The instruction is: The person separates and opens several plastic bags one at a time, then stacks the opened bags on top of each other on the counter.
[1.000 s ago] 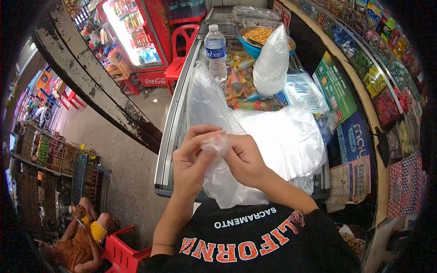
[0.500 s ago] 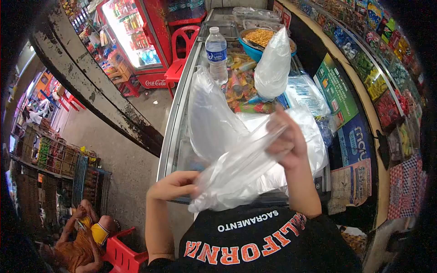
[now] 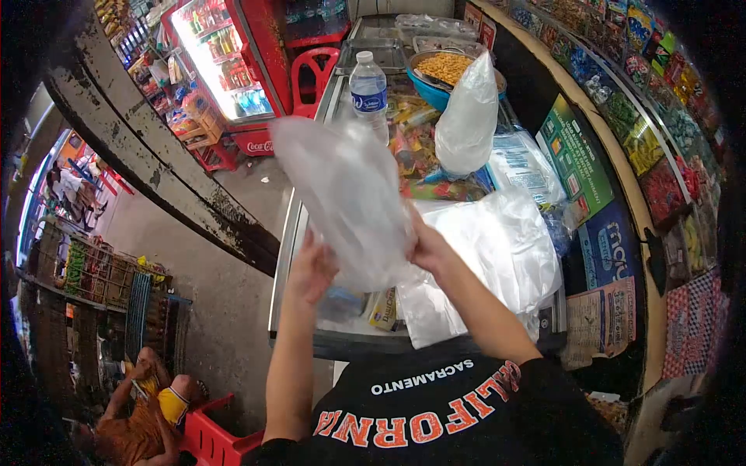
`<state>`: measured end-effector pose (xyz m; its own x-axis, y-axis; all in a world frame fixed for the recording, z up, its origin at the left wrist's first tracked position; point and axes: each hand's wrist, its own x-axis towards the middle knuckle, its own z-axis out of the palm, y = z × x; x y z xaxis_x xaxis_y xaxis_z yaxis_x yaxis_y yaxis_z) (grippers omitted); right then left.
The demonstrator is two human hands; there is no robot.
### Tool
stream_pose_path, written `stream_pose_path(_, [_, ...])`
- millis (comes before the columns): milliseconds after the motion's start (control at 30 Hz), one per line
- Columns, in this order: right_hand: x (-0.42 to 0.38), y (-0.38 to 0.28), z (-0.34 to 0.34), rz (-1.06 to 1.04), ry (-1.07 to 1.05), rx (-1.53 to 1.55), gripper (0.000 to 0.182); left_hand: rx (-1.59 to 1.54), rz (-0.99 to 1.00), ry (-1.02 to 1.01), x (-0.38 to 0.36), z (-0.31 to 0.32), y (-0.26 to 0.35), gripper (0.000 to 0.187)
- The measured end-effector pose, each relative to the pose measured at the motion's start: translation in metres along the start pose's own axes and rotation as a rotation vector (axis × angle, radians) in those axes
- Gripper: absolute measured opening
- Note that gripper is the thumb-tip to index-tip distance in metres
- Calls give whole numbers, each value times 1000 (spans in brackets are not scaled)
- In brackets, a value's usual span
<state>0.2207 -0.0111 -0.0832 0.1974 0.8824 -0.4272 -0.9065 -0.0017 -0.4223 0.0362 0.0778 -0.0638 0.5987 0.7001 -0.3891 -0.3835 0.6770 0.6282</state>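
A clear plastic bag [image 3: 342, 194], puffed out and blurred by motion, is held up over the glass counter. My left hand [image 3: 313, 268] grips its lower left side, and my right hand [image 3: 421, 242] grips its right side. Some fingers of both hands are hidden behind the plastic. Under my right forearm lies a stack of flat plastic bags [image 3: 497, 256]. Beyond it, a white, filled plastic bag with a pointed top [image 3: 466, 120] stands upright. A water bottle [image 3: 369, 97] with a blue label stands behind the held bag.
At the counter's far end sits a blue basin [image 3: 431, 92] of peanut-like snacks. Packs of candy hang along the right wall [image 3: 653, 140]. A red drinks fridge [image 3: 233, 70] and a red chair [image 3: 315, 78] stand beyond; a seated person [image 3: 144, 404] is at lower left.
The held bag has been lifted up and forward from near my chest and now stands puffed out. Both hands moved forward, the right one also leftward, uncovering more of the flat stack.
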Motion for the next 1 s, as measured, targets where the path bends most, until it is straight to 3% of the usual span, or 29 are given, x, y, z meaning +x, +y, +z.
stream_pose_path(33, [2,13,-12,-88,68,-98,31,91,-3,126,10,-16,-16,30])
stream_pose_path(67, [11,24,-27,-173,139,-195,29,92,-3,127,21,-40,-29,30])
stream_pose_path(133, [28,36,-55,-198,153,-313,30,546,-24,-55,37,-84,-45,31])
stream_pose_path(200, [45,40,-75,-224,166,-429,32,637,19,-5,43,-77,-44,31])
stream_pose_path(267, [53,33,-74,-278,438,-604,39,726,62,41,53,-76,-40,31])
stream_pose_path(333, [48,20,-71,-322,524,-728,46,1343,491,54,68,-80,-24,29])
stream_pose_path(367, [42,10,-64,-519,463,-849,49,1410,719,62,62,-65,-7,31])
stream_pose_path(400, [36,1,-58,-713,401,-964,52,1285,666,43,57,-50,8,33])
stream_pose_path(467, [-2,-29,5,-632,241,-768,58,1058,558,-21,46,-8,42,36])
stream_pose_path(633, [-25,-44,69,-590,-196,-637,65,938,764,-163,22,75,60,39])
stream_pose_path(667, [-22,-41,71,-592,-199,-637,65,925,811,-174,24,80,57,42])
stream_pose_path(733, [-13,-31,67,-503,-474,-677,85,913,851,-184,26,85,44,46])
stream_pose_path(767, [-7,-23,63,-644,-418,-952,91,886,842,-172,29,86,34,50])
stream_pose_path(800, [-2,-20,59,-643,-415,-950,91,859,831,-159,30,85,25,54])
stream_pose_path(833, [1,-17,55,-664,-452,-960,93,875,832,-158,19,91,22,70])
stream_pose_path(867, [5,-14,50,-684,-490,-969,96,878,826,-155,24,80,15,70])
stream_pose_path(933, [16,-6,34,-729,-451,-1048,90,977,1210,-132,45,51,-6,85])
stream_pose_path(1000, [15,8,24,-760,-250,-1256,84,986,1165,-93,42,40,-19,92])
